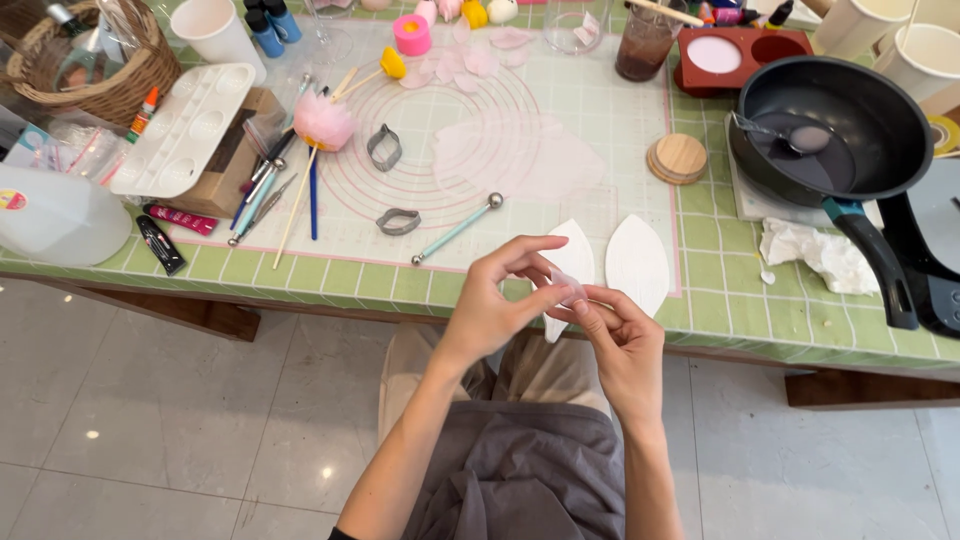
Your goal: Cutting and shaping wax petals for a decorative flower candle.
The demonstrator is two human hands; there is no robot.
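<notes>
My left hand and my right hand meet just in front of the table's near edge, above my lap. Together they pinch a small, thin, pale pink petal piece between fingertips. Right behind them on the green tiled table lie two white leaf-shaped pieces. Further back a translucent work mat carries a rolled-out pale pink sheet, a ball-ended modelling tool, two metal cutters and a fluffy pink flower on a stick.
A black pan with a spoon stands at the right, with crumpled tissue and a round wooden coaster beside it. At the left are a white palette, a wicker basket, several pens and brushes and a white jug.
</notes>
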